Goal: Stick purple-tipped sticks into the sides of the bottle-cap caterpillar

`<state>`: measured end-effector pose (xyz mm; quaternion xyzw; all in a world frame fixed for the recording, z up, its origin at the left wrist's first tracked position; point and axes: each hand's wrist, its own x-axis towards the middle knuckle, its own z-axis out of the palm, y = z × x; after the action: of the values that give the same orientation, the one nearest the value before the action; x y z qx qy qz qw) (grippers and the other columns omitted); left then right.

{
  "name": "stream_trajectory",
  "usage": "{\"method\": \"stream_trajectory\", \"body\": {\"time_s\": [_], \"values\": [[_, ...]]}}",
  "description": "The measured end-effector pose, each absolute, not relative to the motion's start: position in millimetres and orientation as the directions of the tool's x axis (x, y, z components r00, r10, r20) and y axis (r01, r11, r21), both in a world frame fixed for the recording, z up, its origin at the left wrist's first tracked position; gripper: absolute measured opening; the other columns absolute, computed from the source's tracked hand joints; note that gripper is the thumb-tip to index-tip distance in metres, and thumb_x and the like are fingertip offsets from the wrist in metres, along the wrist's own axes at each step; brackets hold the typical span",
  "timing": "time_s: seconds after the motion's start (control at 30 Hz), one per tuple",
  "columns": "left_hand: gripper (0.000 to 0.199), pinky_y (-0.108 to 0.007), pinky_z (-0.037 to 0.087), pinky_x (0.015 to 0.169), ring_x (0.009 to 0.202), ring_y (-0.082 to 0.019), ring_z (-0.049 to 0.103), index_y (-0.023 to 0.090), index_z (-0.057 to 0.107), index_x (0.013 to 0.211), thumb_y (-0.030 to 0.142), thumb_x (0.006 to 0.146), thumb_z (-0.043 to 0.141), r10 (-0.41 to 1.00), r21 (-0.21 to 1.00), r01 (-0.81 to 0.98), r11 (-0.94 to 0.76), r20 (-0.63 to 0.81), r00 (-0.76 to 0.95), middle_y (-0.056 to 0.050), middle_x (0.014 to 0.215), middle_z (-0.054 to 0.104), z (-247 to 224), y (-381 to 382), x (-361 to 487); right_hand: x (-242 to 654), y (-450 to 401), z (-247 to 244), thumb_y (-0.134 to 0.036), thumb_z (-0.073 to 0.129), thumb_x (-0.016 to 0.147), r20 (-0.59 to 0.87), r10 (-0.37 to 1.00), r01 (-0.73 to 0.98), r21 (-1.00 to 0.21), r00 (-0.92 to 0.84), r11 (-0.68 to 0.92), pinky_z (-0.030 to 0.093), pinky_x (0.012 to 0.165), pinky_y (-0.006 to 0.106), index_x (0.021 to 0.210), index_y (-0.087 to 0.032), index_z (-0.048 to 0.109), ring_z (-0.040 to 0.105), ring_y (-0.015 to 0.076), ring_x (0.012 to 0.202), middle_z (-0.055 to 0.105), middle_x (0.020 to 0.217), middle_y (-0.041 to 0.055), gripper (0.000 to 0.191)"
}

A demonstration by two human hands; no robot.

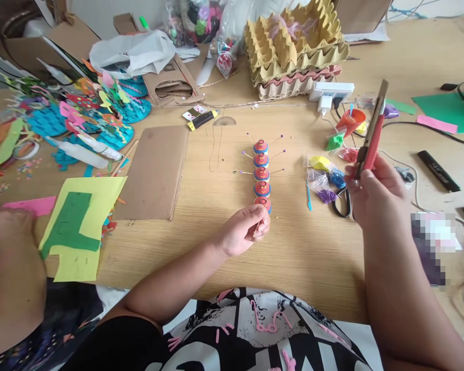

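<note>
Closed around a thin stick [256,230], my left hand [244,230] rests at the near end of a row of small red and blue figures [261,174]. Several of the figures have thin sticks with purple tips poking out at their sides. The nearest figure [263,204] is partly covered by my left hand. On the right, my right hand [377,188] is raised above the table, gripping a red-handled cutter [371,135] that points up and away.
A person's arm [13,257] lies at the far left by yellow and green paper [83,257]. Cardboard [152,170], clay bags [320,163], black scissors [342,206] and an orange cup [350,122] flank the row. Egg trays [297,62] stand behind.
</note>
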<state>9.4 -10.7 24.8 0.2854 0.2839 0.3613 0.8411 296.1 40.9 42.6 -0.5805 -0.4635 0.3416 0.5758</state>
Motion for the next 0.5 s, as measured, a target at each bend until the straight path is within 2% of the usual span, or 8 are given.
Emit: {"method": "stream_trajectory", "body": {"time_s": [0.07, 0.17, 0.23, 0.3, 0.4, 0.5], "values": [[0.049, -0.017, 0.018, 0.045, 0.054, -0.006, 0.034, 0.016, 0.049, 0.070, 0.053, 0.081, 0.079, 0.763, 0.666, -0.454, 0.592, -0.281, 0.582, 0.004, 0.064, 0.041, 25.9, -10.8, 9.4, 273.8, 33.2, 45.8, -0.031, 0.063, 0.082, 0.001, 0.990, -0.177, -0.984, 0.140, 0.026, 0.053, 0.082, 0.039, 0.118, -0.030, 0.067, 0.065, 0.0214, 0.092, 0.067, 0.109, 0.0072, 0.036], [0.049, -0.017, 0.016, 0.044, 0.054, -0.006, 0.034, 0.016, 0.049, 0.069, 0.053, 0.083, 0.077, 0.761, 0.655, -0.457, 0.602, -0.297, 0.577, 0.003, 0.066, 0.043, 27.2, -10.6, 9.6, 247.8, 23.5, 40.6, -0.028, 0.067, 0.072, -0.143, 0.984, -0.373, -0.911, -0.107, -0.173, 0.050, 0.072, 0.035, 0.109, -0.031, 0.065, 0.056, 0.0172, 0.072, 0.063, 0.090, 0.0011, 0.037], [0.049, -0.018, 0.016, 0.043, 0.051, -0.005, 0.032, 0.017, 0.049, 0.069, 0.055, 0.084, 0.076, 0.771, 0.677, -0.445, 0.586, -0.299, 0.561, 0.004, 0.063, 0.042, 27.2, -10.2, 10.0, 237.9, 18.3, 33.4, -0.035, 0.067, 0.077, -0.150, 0.971, -0.345, -0.915, -0.188, -0.208, 0.045, 0.066, 0.033, 0.102, -0.027, 0.063, 0.050, 0.0166, 0.066, 0.058, 0.077, 0.0000, 0.027], [0.050, -0.018, 0.015, 0.043, 0.047, -0.004, 0.027, 0.017, 0.051, 0.071, 0.059, 0.083, 0.076, 0.790, 0.722, -0.419, 0.551, -0.288, 0.542, 0.006, 0.057, 0.041, 26.0, -10.2, 10.6, 232.5, 13.5, 27.0, -0.041, 0.069, 0.084, -0.116, 0.971, -0.199, -0.967, -0.208, -0.158, 0.041, 0.063, 0.030, 0.091, -0.024, 0.061, 0.047, 0.0160, 0.066, 0.056, 0.072, -0.0002, 0.020], [0.050, -0.019, 0.016, 0.044, 0.045, -0.004, 0.025, 0.017, 0.055, 0.076, 0.062, 0.083, 0.075, 0.821, 0.803, -0.367, 0.470, -0.245, 0.515, 0.007, 0.053, 0.040, 21.6, -11.0, 11.2, 226.1, 6.3, 23.0, -0.044, 0.079, 0.080, -0.085, 0.970, -0.023, -0.995, -0.228, -0.092, 0.041, 0.063, 0.028, 0.085, -0.023, 0.060, 0.048, 0.0147, 0.070, 0.057, 0.078, -0.0003, 0.030], [0.047, -0.020, 0.020, 0.047, 0.047, -0.004, 0.029, 0.016, 0.060, 0.079, 0.061, 0.085, 0.074, 0.830, 0.857, -0.311, 0.411, -0.210, 0.517, 0.007, 0.054, 0.041, 15.3, -13.1, 10.6, 216.6, -0.9, 23.9, -0.045, 0.086, 0.074, -0.106, 0.949, -0.012, -0.993, -0.297, -0.115, 0.040, 0.060, 0.027, 0.094, -0.022, 0.065, 0.047, 0.0134, 0.066, 0.058, 0.075, -0.0016, 0.036]]}}
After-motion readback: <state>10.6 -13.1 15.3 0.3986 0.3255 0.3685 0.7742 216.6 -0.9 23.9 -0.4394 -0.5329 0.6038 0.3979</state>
